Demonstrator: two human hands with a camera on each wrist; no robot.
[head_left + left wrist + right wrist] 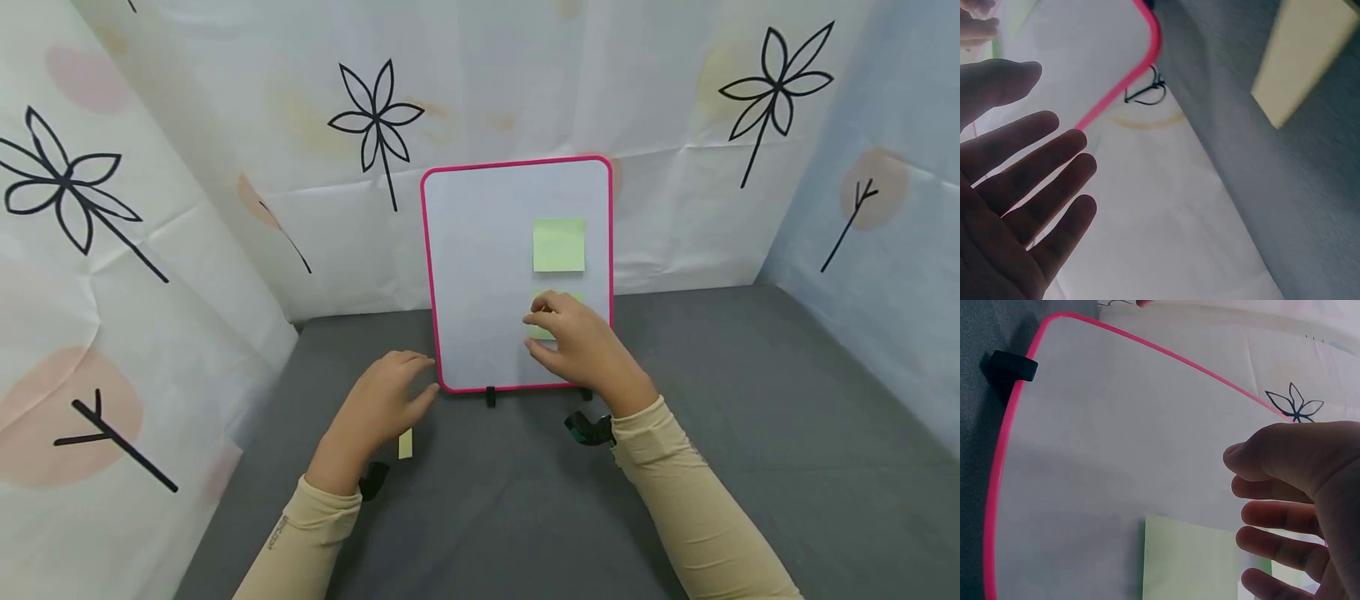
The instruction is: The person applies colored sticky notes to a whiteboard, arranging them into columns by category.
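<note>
A whiteboard (487, 275) with a pink rim stands upright on the grey table. On its right half are two pale green sticky notes, an upper note (558, 245) and a lower note (1188, 559) that is partly covered by a hand in the head view. My right hand (573, 342) is in front of the lower note, fingers loosely bent and thumb apart, holding nothing. My left hand (378, 404) hovers by the board's lower left corner; its spread fingers (1054, 150) hold nothing. Close below that hand lies a narrow pale yellow block (405, 444), partly hidden.
Small black feet (491, 397) support the board's bottom edge. White cloth (247, 125) printed with black flowers and leaves hangs behind and at the left, with bluish-looking cloth (892, 275) at the right. Grey cloth covers the tabletop (495, 517).
</note>
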